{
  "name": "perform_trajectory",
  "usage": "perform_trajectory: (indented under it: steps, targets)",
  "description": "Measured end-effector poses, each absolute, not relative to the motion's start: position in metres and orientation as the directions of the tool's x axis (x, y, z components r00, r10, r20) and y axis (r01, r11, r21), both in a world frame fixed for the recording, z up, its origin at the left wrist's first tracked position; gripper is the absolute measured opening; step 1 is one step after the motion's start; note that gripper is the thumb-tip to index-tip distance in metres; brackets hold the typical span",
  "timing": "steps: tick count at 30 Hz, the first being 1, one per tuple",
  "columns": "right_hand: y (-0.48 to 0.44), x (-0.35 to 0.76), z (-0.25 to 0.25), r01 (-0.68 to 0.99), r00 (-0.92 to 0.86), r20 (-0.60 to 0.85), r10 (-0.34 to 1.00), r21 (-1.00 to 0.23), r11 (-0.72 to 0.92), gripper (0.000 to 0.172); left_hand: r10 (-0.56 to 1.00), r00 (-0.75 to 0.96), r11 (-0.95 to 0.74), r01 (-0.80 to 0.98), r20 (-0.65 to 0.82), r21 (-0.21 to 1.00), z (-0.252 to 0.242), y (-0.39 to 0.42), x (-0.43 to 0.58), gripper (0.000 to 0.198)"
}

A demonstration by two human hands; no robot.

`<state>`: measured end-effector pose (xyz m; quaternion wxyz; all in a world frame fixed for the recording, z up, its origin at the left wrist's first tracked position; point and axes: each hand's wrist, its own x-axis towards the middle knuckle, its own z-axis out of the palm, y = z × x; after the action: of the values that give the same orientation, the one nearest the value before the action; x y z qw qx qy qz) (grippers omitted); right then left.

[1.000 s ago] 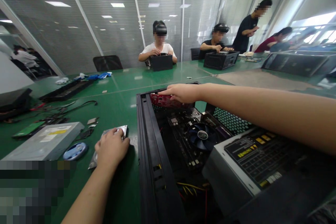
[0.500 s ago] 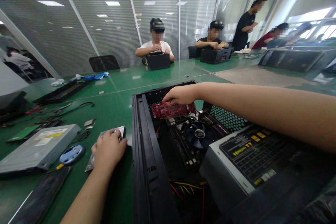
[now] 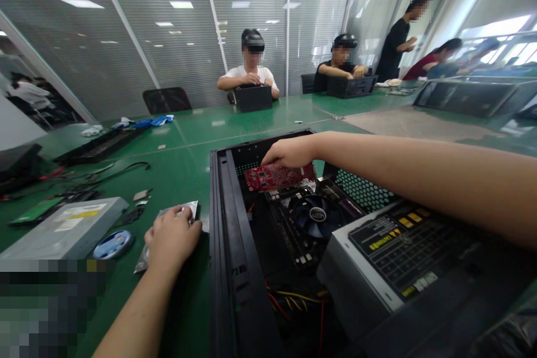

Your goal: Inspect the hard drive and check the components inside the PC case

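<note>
Inside the black computer case (image 3: 235, 268), my right hand (image 3: 291, 152) grips a red graphics card (image 3: 272, 177) by its upper edge. The card is tilted above the motherboard (image 3: 289, 218), beyond the round CPU fan (image 3: 318, 215); whether its lower edge touches a slot is hard to see. My right forearm reaches across the power supply (image 3: 390, 257). On the table left of the case, my left hand (image 3: 174, 238) rests with fingers spread over a flat silvery part (image 3: 193, 210), mostly hidden under the palm.
An optical drive (image 3: 67, 229), a blue round object (image 3: 113, 244), a green circuit board (image 3: 37, 211) and loose cables (image 3: 121, 170) lie at left. Blue gloves (image 3: 153, 122) are farther back. Across the green table (image 3: 188, 134), two people work at black cases (image 3: 254, 98); another stands.
Both my hands stay nearly where they were; the card has shifted very slightly right. Across the table, the black case of the person in black has moved a little right.
</note>
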<state>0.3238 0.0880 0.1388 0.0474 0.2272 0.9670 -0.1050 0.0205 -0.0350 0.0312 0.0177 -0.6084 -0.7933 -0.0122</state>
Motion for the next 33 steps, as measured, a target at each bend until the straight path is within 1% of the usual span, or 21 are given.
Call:
perform_trajectory:
  steps: [2,4,10,17,22,29,33]
  targets:
    - [0.088,0.324,0.139,0.443,-0.896,-0.131,0.425,-0.171,0.88,0.035,0.966,-0.252,0.252,0.968,0.049,0.003,0.029,-0.035,0.019,0.045]
    - [0.087,0.324,0.14,0.447,-0.894,-0.099,0.437,-0.124,0.886,0.038,0.968,-0.243,0.243,0.97,0.063,0.01,0.026,-0.034,0.016,0.046]
    - [0.086,0.317,0.136,0.505,-0.861,-0.006,0.509,0.102,0.857,0.047,0.968,-0.238,0.239,0.971,0.074,0.007,0.023,-0.033,0.013,0.044]
    - [0.093,0.316,0.127,0.559,-0.808,-0.033,0.588,0.269,0.784,0.045,0.968,-0.234,0.233,0.972,0.092,0.024,0.024,-0.034,0.014,0.045]
    - [0.096,0.316,0.123,0.563,-0.788,-0.067,0.612,0.324,0.76,0.047,0.967,-0.236,0.236,0.972,0.093,0.01,0.024,-0.034,0.013,0.044]
    - [0.093,0.307,0.116,0.531,-0.792,-0.118,0.599,0.352,0.771,0.04,0.965,-0.246,0.246,0.969,0.095,0.016,0.026,-0.035,0.016,0.044]
    - [0.094,0.303,0.112,0.55,-0.774,-0.127,0.62,0.349,0.759,0.037,0.964,-0.249,0.249,0.968,0.091,0.006,0.025,-0.034,0.015,0.043]
